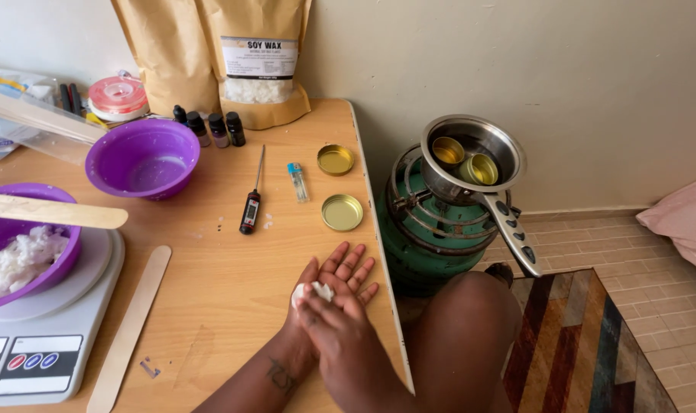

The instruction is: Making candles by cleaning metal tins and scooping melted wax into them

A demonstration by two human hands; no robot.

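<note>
Down at the front edge of the bench (233, 268), both hands meet. Left hand (334, 277) lies palm up, fingers spread wide, cradling a small white lump of wax (311, 292) in the palm. Right hand (340, 325) presses over it from the near side, fingers curled onto the wax, so the lump sits pinched between the two; neither grip is fully closed around it.

Just beyond the hands sit two gold tin lids (342, 212), with a small lighter (297, 182) and a probe thermometer (251, 203) beside them. Off to the left, a purple bowl of white wax (19, 256) rests on a scale (42, 344), a flat wooden stick (46, 210) laid across its rim and another stick (130, 329) lying on the bench. Further back stands an empty purple bowl (143, 158), small dark bottles (210, 126) and brown bags (210, 53). Right of the bench, a steel pan (470, 157) holding two gold tins sits on a green gas burner (428, 229).
</note>
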